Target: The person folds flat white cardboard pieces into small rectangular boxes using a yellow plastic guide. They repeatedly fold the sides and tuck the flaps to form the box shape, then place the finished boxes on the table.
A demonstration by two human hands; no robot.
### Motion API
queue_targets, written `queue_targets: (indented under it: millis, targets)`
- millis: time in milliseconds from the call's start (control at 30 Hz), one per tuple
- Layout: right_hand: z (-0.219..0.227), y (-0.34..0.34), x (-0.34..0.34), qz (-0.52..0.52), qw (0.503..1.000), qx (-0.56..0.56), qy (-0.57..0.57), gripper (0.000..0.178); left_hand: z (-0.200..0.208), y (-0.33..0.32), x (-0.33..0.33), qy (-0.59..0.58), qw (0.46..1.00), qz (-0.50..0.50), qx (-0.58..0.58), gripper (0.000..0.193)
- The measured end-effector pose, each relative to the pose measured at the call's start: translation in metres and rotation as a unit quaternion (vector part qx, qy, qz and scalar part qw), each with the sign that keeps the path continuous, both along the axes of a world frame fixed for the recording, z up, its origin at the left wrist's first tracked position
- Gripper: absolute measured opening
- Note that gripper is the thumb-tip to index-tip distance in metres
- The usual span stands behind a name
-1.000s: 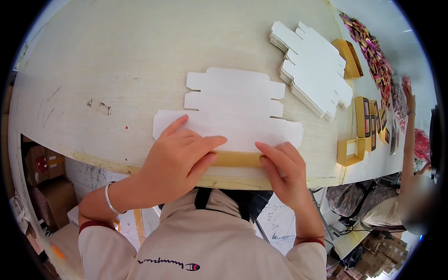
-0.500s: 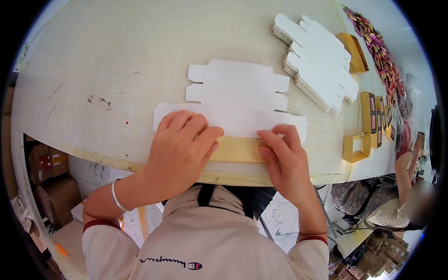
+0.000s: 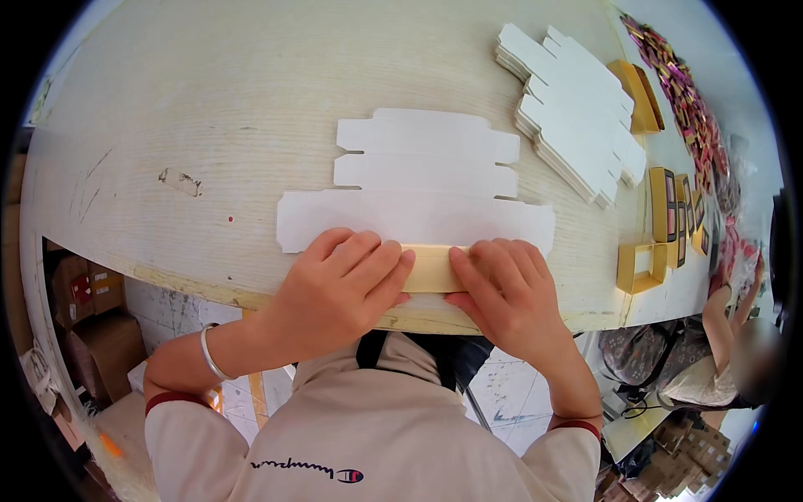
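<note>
Lying flat by the near edge of the pale table surface, an unfolded white carton blank points its notched side away from the person, while its near side ends in a gold strip. The left hand is mostly closed, its curled fingers and thumb pinching the strip's left part; the right hand is likewise nearly closed, pinching the right part. Gripping it at two spread points presumably keeps the strip straight, so the crease bends evenly. Working close to the near edge probably lets the forearms stay low and steady. Toward the far right corner sits a stack of white blanks, likely kept within reach but off to one side. Toward the right edge stand gold boxes and an open gold frame, well apart from both hands.
</note>
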State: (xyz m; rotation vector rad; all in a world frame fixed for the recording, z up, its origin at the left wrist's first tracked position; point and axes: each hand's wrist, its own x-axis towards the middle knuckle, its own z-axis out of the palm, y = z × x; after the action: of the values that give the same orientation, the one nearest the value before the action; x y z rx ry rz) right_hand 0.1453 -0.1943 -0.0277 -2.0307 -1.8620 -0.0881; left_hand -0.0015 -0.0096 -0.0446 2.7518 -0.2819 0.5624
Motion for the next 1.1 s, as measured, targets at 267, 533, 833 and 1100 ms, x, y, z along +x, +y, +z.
queue_targets:
  millis: [267,533,833,1100]
  targets:
    - [-0.008,0.002,-0.003,0.025,1.000,0.018,0.002,0.034,0.006,-0.001,0.000,0.027,1.000,-0.013,-0.002,0.034]
    - [0.004,0.020,0.006,0.008,0.996,-0.063,0.058,0.024,0.015,0.003,0.019,0.113,0.992,0.005,-0.056,0.020]
    - [-0.007,0.027,-0.004,-0.045,0.997,-0.021,0.052,0.014,-0.003,-0.002,0.026,0.025,0.998,0.051,-0.027,0.013]
    - [-0.013,0.007,0.009,-0.081,0.991,0.009,0.103,0.013,0.013,0.011,0.036,0.131,0.986,0.020,-0.102,0.016]
